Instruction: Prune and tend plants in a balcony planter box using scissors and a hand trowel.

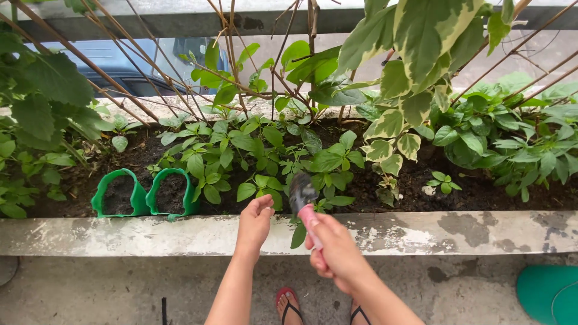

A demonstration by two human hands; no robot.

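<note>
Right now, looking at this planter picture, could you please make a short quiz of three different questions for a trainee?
1. True or false: the right hand holds a small trowel with a pink handle.
2. What does the left hand reach into?
A. a green bucket
B. the low green plants at the planter's front
C. a watering can
3. Fill in: two green cut containers stand in the soil to the ____ of the hands.

Key: 1 true; 2 B; 3 left. The concrete planter edge runs under both hands.
</note>
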